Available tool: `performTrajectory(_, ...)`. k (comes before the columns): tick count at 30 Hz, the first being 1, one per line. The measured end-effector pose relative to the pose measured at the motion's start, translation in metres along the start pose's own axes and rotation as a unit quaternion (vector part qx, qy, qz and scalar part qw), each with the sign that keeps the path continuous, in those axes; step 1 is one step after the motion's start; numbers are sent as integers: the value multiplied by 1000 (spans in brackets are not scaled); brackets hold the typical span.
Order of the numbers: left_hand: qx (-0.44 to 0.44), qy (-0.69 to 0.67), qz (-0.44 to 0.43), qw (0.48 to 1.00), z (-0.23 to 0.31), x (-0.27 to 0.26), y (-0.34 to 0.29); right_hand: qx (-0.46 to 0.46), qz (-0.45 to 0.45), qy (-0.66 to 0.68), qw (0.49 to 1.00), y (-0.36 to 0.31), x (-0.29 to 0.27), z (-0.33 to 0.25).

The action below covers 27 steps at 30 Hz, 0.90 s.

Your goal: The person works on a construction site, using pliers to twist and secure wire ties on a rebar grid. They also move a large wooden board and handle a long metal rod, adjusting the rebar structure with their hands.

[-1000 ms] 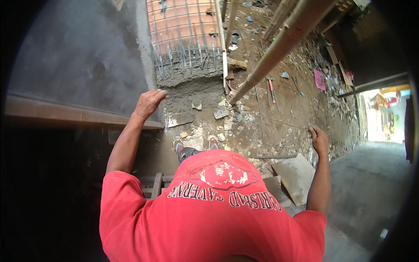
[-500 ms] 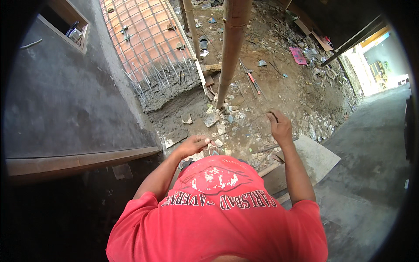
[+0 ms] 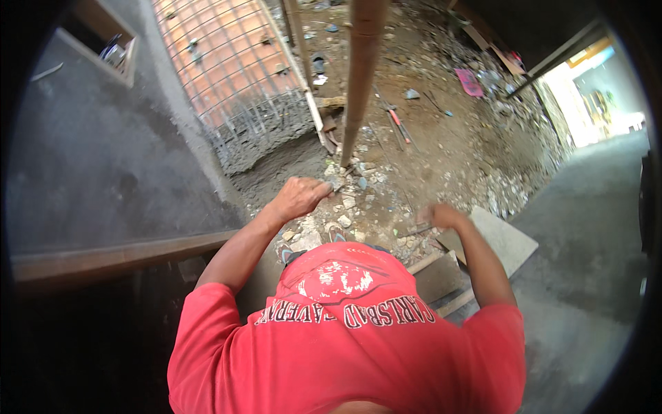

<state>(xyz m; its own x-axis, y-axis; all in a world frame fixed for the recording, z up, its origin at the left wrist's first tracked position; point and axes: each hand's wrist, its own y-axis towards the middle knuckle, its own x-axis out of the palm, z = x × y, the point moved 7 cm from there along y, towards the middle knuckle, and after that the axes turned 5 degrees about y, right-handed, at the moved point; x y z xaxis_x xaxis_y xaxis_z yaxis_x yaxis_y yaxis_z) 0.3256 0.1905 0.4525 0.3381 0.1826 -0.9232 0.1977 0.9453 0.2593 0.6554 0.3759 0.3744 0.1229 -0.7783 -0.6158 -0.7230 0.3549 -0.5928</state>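
Observation:
My left hand [image 3: 300, 198] is closed in a pinch, held out over the rubble just before the foot of a bamboo pole [image 3: 360, 83]. Something small and thin shows at its fingertips, too fine to name. To the right, my right hand [image 3: 445, 216] is smeared by motion; its fingers look curled together. A faint thin strand seems to stick out from them toward the left, but its kind cannot be made out. Below that hand lie a pale flat board [image 3: 507, 238] and a piece of wood [image 3: 441, 277].
At the upper left, a rebar grid [image 3: 221, 55] lies over orange panels and enters wet grey concrete [image 3: 276, 165]. Red-handled cutters [image 3: 398, 124] rest on the dirt. A grey wall [image 3: 110, 152] with a wooden ledge [image 3: 124, 259] stands left; smooth concrete floor [image 3: 579, 221] lies right.
My left hand has moved up and away from my body, toward the pole's foot. My right hand has come down, nearer my body, and turned its fingers leftward.

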Motion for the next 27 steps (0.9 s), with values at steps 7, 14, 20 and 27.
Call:
performTrajectory(7,-40,89,6,995,-81,42,-40,61,116,68,989,-91,26,16)
performTrajectory(14,-191,175,-157,953,-130,122,-75,-143,189,48,970,-69,63,-49)
performTrajectory(20,-72,-196,-183,961,-29,111,-31,-82,142,-5,986,42,50,-169)
performTrajectory(27,-185,-286,50,939,-146,79,-85,-70,247,-193,947,108,-58,-257)
